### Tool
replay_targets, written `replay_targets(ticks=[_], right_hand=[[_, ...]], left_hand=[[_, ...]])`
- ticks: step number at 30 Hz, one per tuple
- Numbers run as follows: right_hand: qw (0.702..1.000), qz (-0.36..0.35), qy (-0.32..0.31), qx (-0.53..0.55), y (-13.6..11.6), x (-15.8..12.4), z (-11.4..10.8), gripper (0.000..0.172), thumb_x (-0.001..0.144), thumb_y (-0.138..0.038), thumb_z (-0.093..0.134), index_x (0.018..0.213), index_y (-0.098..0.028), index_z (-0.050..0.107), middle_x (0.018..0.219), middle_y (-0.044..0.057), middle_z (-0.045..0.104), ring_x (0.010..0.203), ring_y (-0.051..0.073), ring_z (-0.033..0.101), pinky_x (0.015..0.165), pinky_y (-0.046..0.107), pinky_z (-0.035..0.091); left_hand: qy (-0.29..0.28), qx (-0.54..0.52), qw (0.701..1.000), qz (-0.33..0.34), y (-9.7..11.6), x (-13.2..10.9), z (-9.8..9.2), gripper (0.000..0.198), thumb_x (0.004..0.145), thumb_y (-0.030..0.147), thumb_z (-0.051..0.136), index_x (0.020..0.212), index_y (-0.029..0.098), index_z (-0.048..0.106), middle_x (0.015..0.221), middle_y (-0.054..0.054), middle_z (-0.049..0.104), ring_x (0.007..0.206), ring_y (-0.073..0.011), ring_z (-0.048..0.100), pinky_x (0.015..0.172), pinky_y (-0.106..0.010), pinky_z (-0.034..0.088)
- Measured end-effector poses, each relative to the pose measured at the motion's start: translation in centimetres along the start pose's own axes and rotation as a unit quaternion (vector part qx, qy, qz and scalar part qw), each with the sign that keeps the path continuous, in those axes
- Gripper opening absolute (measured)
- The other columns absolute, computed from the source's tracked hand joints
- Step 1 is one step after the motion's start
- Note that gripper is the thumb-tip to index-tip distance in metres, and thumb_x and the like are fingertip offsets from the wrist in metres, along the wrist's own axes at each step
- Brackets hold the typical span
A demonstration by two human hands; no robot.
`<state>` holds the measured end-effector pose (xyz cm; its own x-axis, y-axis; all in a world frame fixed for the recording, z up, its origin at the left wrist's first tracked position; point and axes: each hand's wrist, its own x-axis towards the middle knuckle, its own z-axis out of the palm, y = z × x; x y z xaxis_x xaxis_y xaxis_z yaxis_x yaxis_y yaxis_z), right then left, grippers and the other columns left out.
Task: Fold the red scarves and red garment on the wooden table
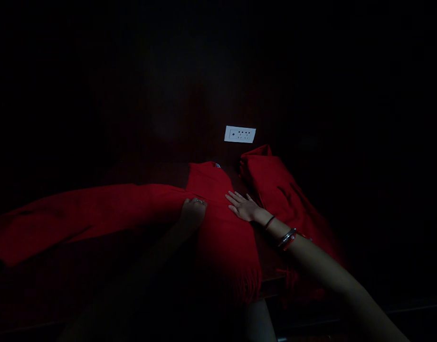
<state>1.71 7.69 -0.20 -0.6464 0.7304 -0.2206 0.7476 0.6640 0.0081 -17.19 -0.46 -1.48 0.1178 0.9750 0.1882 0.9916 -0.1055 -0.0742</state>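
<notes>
A red fringed scarf [223, 237] is spread over a dark surface, its fringe hanging at the near edge and a long stretch running off to the left. My left hand [193, 212], a ring on one finger, is closed in a fist at a fold of this scarf and appears to grip the cloth. To its right, my right hand [242, 207] lies flat with fingers spread, pressing on the scarf near its right edge. That wrist carries a dark band and bracelets. A small pale label shows at the scarf's far end. Deep shadow hides much of my left forearm.
Another red fringed cloth [280, 183], folded, lies to the right, partly behind my right forearm. A white wall socket panel [240, 134] sits on the dark wall beyond. One of my legs [260, 320] shows below the near edge. Darkness hides the surroundings.
</notes>
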Motion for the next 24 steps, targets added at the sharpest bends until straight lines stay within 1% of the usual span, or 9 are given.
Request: replay_targets(ticks=[4,9,11,14,16,19,21,23,24], right_hand=[[0.999,0.013,-0.036,-0.007,-0.4,0.1,-1.4,0.056,0.088,-0.045,0.019,0.137,-0.022,0.012,0.143,0.003,0.008,0.131,0.023,0.004,0.101,0.054,0.007],[0.997,-0.048,0.062,0.003,-1.0,0.5,-1.9,0.062,0.085,-0.053,0.019,0.137,-0.020,0.013,0.143,0.006,0.008,0.131,0.024,0.003,0.100,0.055,0.006],[0.997,-0.056,0.050,0.001,-1.2,0.6,-1.5,0.062,0.086,-0.052,0.020,0.138,-0.019,0.012,0.143,0.007,0.008,0.130,0.023,0.004,0.101,0.053,0.006],[0.999,-0.044,-0.011,0.009,-1.2,0.9,-1.2,0.062,0.086,-0.051,0.022,0.138,-0.019,0.013,0.143,0.009,0.008,0.130,0.024,0.008,0.101,0.052,0.007],[0.998,-0.044,-0.034,0.016,-1.3,1.2,-1.6,0.063,0.084,-0.052,0.026,0.137,-0.019,0.015,0.143,0.010,0.010,0.130,0.026,0.009,0.101,0.053,0.008],[0.998,-0.068,-0.015,0.011,-2.2,2.0,-3.3,0.066,0.082,-0.052,0.034,0.136,-0.017,0.021,0.142,0.013,0.015,0.129,0.028,0.011,0.101,0.053,0.010],[0.994,-0.104,0.041,0.005,-3.5,2.9,-4.6,0.062,0.082,-0.047,0.038,0.134,-0.015,0.027,0.140,0.014,0.021,0.128,0.028,0.015,0.101,0.050,0.015],[0.984,-0.150,0.098,-0.002,-5.5,4.2,-5.8,0.052,0.083,-0.040,0.041,0.129,-0.015,0.038,0.135,0.014,0.032,0.124,0.027,0.027,0.100,0.045,0.021],[0.978,-0.174,0.115,-0.005,-6.7,5.0,-6.2,0.046,0.083,-0.036,0.042,0.124,-0.015,0.043,0.130,0.014,0.040,0.120,0.026,0.034,0.098,0.043,0.025]], left_hand=[[0.015,-0.004,1.000,-0.005,0.5,-0.1,0.0,0.030,0.079,0.008,0.034,0.089,0.010,0.062,0.088,-0.016,0.061,0.089,-0.0278,0.052,0.071,-0.040,0.036],[0.064,-0.032,0.997,-0.031,-0.1,0.0,0.0,0.032,0.084,0.016,0.031,0.100,0.014,0.058,0.106,-0.014,0.057,0.096,-0.0256,0.051,0.078,-0.040,0.037],[0.078,-0.037,0.995,-0.042,-0.5,-0.1,0.3,0.033,0.086,0.022,0.031,0.109,0.016,0.054,0.118,-0.013,0.051,0.106,-0.0258,0.046,0.083,-0.040,0.036],[0.052,-0.053,0.996,-0.056,-0.8,-0.3,1.1,0.035,0.084,0.030,0.040,0.115,0.020,0.050,0.129,-0.011,0.042,0.116,-0.0307,0.038,0.085,-0.047,0.036],[0.025,-0.071,0.996,-0.048,-1.3,-0.3,1.0,0.035,0.082,0.032,0.044,0.114,0.022,0.052,0.130,-0.011,0.042,0.115,-0.0320,0.039,0.083,-0.048,0.038],[0.022,-0.091,0.994,-0.049,-3.6,-0.3,-1.0,0.032,0.083,0.031,0.042,0.111,0.021,0.054,0.125,-0.012,0.047,0.111,-0.0274,0.045,0.082,-0.041,0.042],[0.026,-0.090,0.986,-0.138,-6.6,-0.9,-3.4,0.033,0.085,0.031,0.037,0.111,0.018,0.053,0.120,-0.013,0.050,0.106,-0.0258,0.049,0.080,-0.038,0.044],[0.040,-0.076,0.948,-0.306,-10.3,-2.3,-5.7,0.037,0.086,0.034,0.033,0.112,0.016,0.050,0.117,-0.013,0.052,0.103,-0.0270,0.051,0.079,-0.040,0.043],[0.044,-0.062,0.929,-0.361,-12.3,-3.3,-6.5,0.040,0.085,0.034,0.032,0.113,0.011,0.048,0.117,-0.017,0.050,0.104,-0.0308,0.049,0.078,-0.043,0.043]])
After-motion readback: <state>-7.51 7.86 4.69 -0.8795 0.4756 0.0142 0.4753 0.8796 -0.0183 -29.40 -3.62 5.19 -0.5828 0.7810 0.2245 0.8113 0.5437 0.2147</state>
